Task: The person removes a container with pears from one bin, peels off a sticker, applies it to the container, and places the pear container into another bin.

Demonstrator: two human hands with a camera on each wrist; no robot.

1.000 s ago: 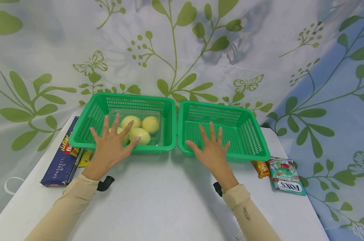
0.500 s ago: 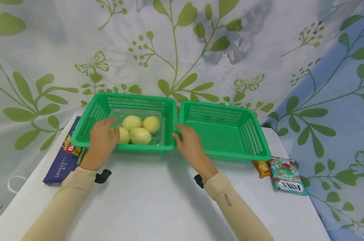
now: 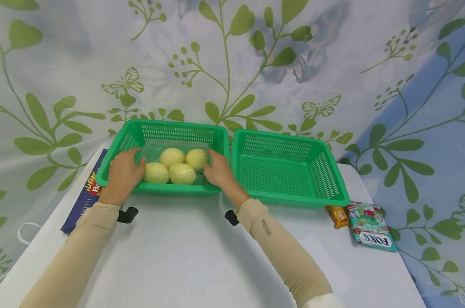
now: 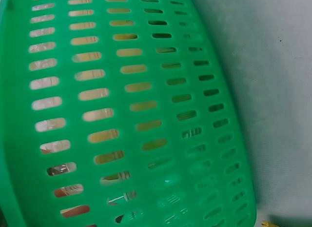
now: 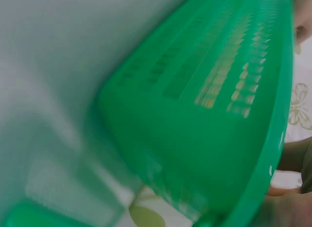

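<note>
A clear plastic clamshell box (image 3: 152, 153) holding several round, pale yellow fruits (image 3: 182, 173) lies inside the left green basket (image 3: 211, 189). My left hand (image 3: 121, 173) reaches over the basket's front left rim, its thumb and fingers curled at the left edge of the box. At the opposite edge, my right hand (image 3: 219, 170) pinches with thumb and index finger beside the fruits. Parts of the fingers are hidden inside the basket. In both wrist views the basket's slotted green wall (image 4: 124, 97) fills most of the picture, with yellow fruit showing through the slots.
A second green basket (image 3: 290, 199), with nothing in it, stands close to the right. A blue spaghetti box (image 3: 80, 207) lies at the left. An orange packet (image 3: 338, 217) and a Fox's candy bag (image 3: 372, 225) are at the right. A patterned curtain (image 3: 232, 64) hangs behind.
My spread hands have drawn in and curled. The right hand has moved left from over the right basket to the box's right edge; the left hand has come down to its left edge.
</note>
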